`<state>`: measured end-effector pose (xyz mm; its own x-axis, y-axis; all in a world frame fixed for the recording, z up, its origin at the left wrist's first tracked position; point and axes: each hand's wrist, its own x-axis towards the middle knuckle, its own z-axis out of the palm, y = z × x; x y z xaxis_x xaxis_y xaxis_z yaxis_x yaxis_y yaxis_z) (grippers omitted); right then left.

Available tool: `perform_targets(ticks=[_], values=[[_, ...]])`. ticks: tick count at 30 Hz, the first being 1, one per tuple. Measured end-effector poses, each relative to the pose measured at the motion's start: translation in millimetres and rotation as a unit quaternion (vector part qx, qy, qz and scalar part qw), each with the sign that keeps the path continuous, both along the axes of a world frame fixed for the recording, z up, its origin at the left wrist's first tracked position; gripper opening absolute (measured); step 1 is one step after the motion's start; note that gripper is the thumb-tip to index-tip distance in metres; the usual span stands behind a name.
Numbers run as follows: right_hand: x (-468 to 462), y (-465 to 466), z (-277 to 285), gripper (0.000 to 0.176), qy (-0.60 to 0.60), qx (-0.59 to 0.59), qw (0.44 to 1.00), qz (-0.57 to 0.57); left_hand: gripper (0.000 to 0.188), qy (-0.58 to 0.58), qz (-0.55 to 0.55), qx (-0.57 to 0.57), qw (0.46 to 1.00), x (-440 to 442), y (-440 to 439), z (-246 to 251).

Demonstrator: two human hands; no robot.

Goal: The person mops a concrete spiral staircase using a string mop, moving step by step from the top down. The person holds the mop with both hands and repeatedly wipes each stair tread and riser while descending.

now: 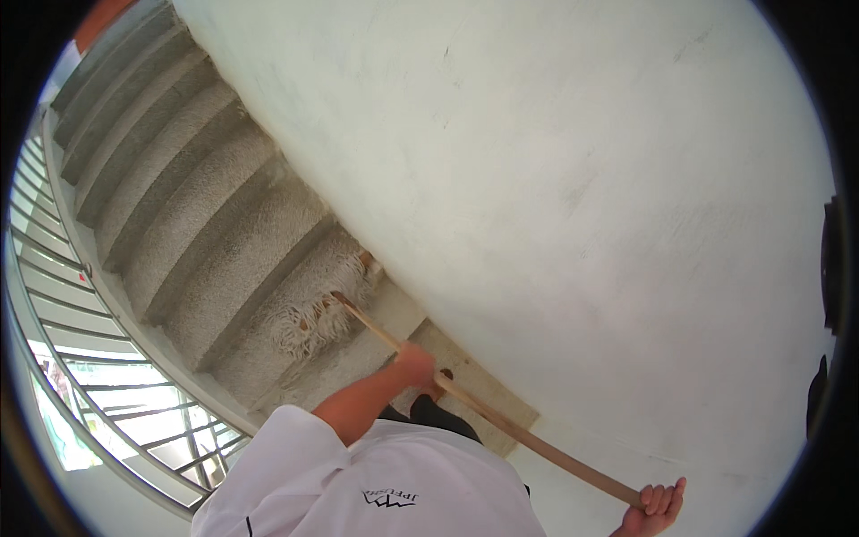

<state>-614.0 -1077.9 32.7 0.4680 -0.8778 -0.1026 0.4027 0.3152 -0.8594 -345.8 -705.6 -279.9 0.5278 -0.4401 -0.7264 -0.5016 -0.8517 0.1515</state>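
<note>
A string mop with a pale, shaggy head rests on a concrete stair step, its strands spread across the tread. From the head, a long wooden handle slants down to the right across my body. My left hand is closed around the lower part of that handle. Near the handle's top end, at the lower right, my right hand grips it, with one finger sticking out. Dark trouser legs show below my white shirt; my feet are mostly hidden behind the left hand and handle.
Curved concrete steps fan away to the upper left. A smooth pale wall borders them on the right. Along the left runs a curved metal railing with several bars, with bright space beyond. Dark objects show at the right rim.
</note>
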Motion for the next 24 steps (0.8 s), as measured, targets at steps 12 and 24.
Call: perform_targets(ticks=[12, 24], values=[[33.4, -55.2, 72.9, 0.023, -0.135, -0.038, 0.979, 0.149, 0.025, -0.033, 0.007, -0.153, 0.988, -1.1, -13.3, 65.9], [117.4, 89.1, 34.1, 0.02, -0.225, -0.169, 0.899, 0.335, 0.016, -0.122, 0.078, -0.204, 0.968, 68.6, 108.3, 21.6]])
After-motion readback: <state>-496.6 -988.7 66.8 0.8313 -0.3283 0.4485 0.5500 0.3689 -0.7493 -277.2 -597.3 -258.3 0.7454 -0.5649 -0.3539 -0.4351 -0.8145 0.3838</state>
